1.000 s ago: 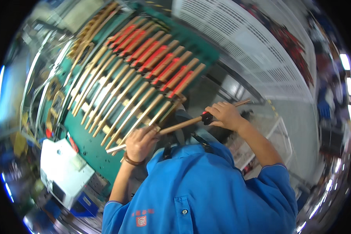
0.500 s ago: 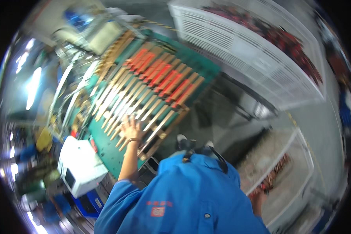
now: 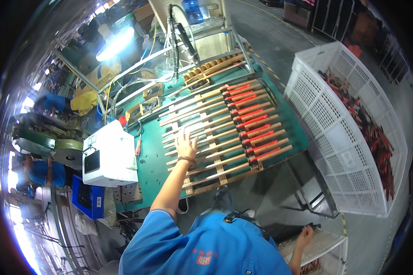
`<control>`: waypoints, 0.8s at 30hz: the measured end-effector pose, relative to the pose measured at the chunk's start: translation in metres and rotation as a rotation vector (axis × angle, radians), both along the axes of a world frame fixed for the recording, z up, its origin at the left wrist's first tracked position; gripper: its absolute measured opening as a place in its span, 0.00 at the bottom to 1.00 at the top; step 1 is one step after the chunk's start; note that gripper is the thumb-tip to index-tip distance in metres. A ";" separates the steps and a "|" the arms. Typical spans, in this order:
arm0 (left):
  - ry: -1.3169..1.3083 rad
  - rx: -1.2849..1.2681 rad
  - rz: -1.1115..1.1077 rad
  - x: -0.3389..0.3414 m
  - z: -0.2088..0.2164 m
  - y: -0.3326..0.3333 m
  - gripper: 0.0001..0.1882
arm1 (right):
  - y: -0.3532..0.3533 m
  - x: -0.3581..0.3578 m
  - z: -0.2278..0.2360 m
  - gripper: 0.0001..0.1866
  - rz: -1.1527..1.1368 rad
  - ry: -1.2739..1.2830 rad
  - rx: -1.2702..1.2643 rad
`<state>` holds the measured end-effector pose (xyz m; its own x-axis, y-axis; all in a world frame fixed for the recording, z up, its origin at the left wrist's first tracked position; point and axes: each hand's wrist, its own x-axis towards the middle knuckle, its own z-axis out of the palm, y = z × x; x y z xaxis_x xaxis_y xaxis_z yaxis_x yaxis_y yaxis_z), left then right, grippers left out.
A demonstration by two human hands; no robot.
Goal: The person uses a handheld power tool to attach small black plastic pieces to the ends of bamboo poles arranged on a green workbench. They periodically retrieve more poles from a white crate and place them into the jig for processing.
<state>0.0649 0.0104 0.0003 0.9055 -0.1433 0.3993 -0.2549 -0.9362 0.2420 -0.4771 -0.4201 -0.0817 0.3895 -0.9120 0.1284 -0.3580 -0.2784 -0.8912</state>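
My left hand [image 3: 186, 143] lies with fingers spread over the left part of a row of wooden sticks [image 3: 225, 151]. The sticks rest side by side on a slatted wooden rack [image 3: 221, 176]. Each carries a red and black fitting [image 3: 257, 134] toward its right end. At the lower right my right hand [image 3: 306, 237] is closed, its fingers curled around a small black piece [image 3: 315, 226] that pokes out at the top. Most of that piece is hidden. Below this hand stands a low white bin [image 3: 328, 250] with reddish-brown pieces inside.
A green-topped table [image 3: 153, 176] bears the rack. A white machine [image 3: 109, 156] and a red-handled screwdriver [image 3: 138, 146] sit at its left. Small parts boxes [image 3: 150, 106] and a hanging power driver [image 3: 186, 43] are behind. A large white crate [image 3: 339, 146] holds red pieces.
The view has turned, bringing the table toward the middle. My left hand stays over the sticks. My right hand has risen from beside the low bin's pieces, with the black piece now showing.
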 end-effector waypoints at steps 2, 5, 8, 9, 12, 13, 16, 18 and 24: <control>0.024 -0.057 0.121 0.039 0.002 0.005 0.30 | 0.033 0.133 0.087 0.09 0.294 0.187 0.033; -0.017 -0.026 0.165 0.098 0.001 0.029 0.31 | 0.088 0.287 0.138 0.08 0.751 0.129 -0.354; -0.074 0.012 0.139 0.150 -0.009 0.043 0.32 | 0.148 0.420 0.174 0.16 1.075 0.002 -0.667; -0.044 0.041 0.123 0.164 -0.012 0.044 0.32 | 0.162 0.458 0.179 0.18 1.157 0.034 -0.799; 0.092 0.060 0.083 0.199 -0.017 0.041 0.32 | 0.195 0.564 0.175 0.26 1.243 0.127 -0.896; 0.095 0.056 0.066 0.204 -0.015 0.037 0.29 | 0.200 0.599 0.165 0.29 1.221 0.153 -0.919; 0.255 0.079 0.062 0.206 -0.010 0.035 0.30 | 0.203 0.689 0.148 0.32 1.160 0.251 -0.991; 0.295 0.052 0.070 0.201 -0.006 0.032 0.30 | 0.202 0.732 0.131 0.32 1.140 0.343 -1.016; 0.274 -0.049 0.064 0.197 0.001 0.039 0.30 | 0.200 0.759 0.091 0.30 1.176 0.419 -1.079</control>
